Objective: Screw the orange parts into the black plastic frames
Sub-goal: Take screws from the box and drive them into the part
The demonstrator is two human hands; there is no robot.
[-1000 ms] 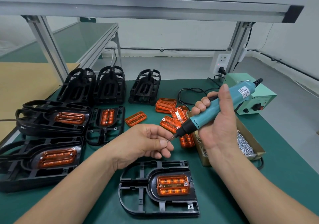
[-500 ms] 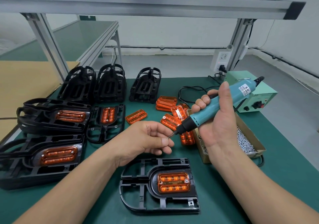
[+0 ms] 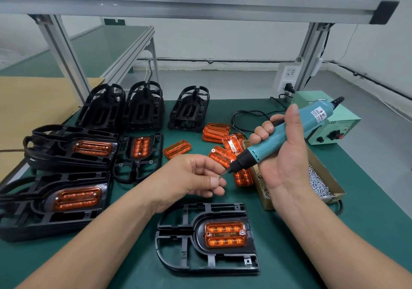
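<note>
Head view, table (image 3: pixel 367 233): green mat carrying everything, under an aluminium rail frame.
Stacks: stacked frames (image 3: pixel 55 210) are piled at the left, the top ones with orange pieces fitted; three more black stacks stand at the back.
Near frame: one black plastic frame (image 3: pixel 223 257) lies flat at front centre, below both hands.
Screw box (image 3: pixel 325 166): cardboard, holding silver screws, behind the right wrist.
Right hand (image 3: pixel 287 164): fingers and thumb wrapped round the teal electric screwdriver (image 3: pixel 278 137), held slanted above the mat, bit pointing down and left.
Left hand (image 3: pixel 189 177): curled, thumb and forefinger pinching.
Orange part (image 3: pixel 225 234): seated in the near frame's curved pocket, a screw head showing at its right end.
Loose orange parts (image 3: pixel 216 131): scattered behind the hands.
Screw (image 3: pixel 219 177): in the left pinch, at the bit's tip.
</note>
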